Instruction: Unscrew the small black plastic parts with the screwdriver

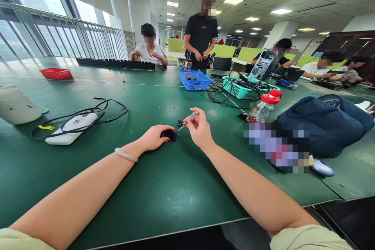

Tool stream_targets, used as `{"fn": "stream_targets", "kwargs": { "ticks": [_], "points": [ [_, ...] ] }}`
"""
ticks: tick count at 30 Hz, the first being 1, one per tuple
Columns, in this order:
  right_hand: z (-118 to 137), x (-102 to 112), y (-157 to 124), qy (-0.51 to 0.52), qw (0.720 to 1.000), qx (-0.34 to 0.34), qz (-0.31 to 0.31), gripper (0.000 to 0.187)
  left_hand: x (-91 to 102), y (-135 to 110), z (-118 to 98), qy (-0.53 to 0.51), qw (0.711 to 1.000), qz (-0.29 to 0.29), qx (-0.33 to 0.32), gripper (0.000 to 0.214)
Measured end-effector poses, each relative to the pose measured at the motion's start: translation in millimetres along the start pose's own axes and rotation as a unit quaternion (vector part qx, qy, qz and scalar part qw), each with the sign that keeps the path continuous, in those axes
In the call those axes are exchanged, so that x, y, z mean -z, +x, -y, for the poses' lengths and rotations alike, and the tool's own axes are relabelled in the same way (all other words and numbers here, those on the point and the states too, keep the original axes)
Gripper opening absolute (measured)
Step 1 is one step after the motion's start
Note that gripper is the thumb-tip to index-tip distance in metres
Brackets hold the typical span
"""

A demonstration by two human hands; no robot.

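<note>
My left hand (154, 137) rests on the green table (164, 187) with its fingers curled over a small black part (170, 135). My right hand (200, 129) pinches a small screwdriver (189, 119) with a clear handle and a yellowish cap. Its tip points down to the left at a tiny black piece (179, 124) just beyond the black part. A pale bangle (125, 155) sits on my left wrist.
A white power bank (72, 128) wrapped in black cable and a white kettle (16, 104) lie at left. At right are a red-capped bottle (263, 107) and a dark blue bag (320, 123). Farther back are blue (195, 80), teal (244, 89) and red (56, 73) baskets. Several people are at the table's far side.
</note>
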State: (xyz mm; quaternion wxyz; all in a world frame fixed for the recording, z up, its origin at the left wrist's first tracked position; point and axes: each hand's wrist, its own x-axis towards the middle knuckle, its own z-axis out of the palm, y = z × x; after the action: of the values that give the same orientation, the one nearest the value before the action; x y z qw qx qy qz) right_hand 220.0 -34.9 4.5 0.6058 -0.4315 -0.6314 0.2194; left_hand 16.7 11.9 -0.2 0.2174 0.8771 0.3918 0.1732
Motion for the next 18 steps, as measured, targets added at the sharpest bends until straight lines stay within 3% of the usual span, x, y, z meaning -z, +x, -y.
{"fn": "stream_targets", "kwargs": {
  "ticks": [11, 18],
  "points": [
    [-4, -9, 2, -0.059, 0.997, -0.009, -0.05, 0.04, 0.7, 1, 1, -0.02, 1.0, -0.009, -0.009, 0.046],
    [-2, -15, 1, -0.089, 0.996, 0.006, -0.009, 0.029, -2.1, -1, 3, -0.059, 0.998, -0.017, -0.016, 0.05]
  ]
}}
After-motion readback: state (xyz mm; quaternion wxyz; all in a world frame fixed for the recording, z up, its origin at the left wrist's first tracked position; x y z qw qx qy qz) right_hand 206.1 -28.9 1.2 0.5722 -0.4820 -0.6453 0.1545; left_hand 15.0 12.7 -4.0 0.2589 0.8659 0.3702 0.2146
